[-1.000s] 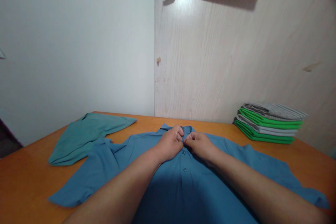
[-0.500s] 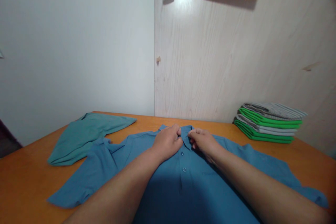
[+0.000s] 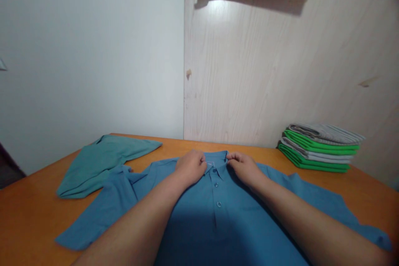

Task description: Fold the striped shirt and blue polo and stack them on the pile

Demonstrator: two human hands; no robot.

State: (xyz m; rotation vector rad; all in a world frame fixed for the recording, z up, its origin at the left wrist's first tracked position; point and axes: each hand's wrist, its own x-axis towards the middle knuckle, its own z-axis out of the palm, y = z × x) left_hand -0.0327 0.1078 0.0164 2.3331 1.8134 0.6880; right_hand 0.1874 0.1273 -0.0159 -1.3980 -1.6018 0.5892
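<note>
A blue polo shirt (image 3: 218, 224) lies front up on the orange table (image 3: 28, 216), its buttons done up and sleeves spread to both sides. My left hand (image 3: 190, 167) is closed, pinching the left side of the collar (image 3: 215, 161). My right hand (image 3: 245, 168) is closed on the right side of the collar. The two hands sit a little apart, with the collar opening between them.
A teal shirt (image 3: 99, 162) lies crumpled at the table's far left, touching the blue shirt's sleeve. A stack of folded green and grey shirts (image 3: 319, 147) stands at the back right against a pale wooden panel (image 3: 280, 70). A white wall is behind.
Both hands were together at the top button; they have moved apart along the collar to its two sides, and the collar now lies spread open.
</note>
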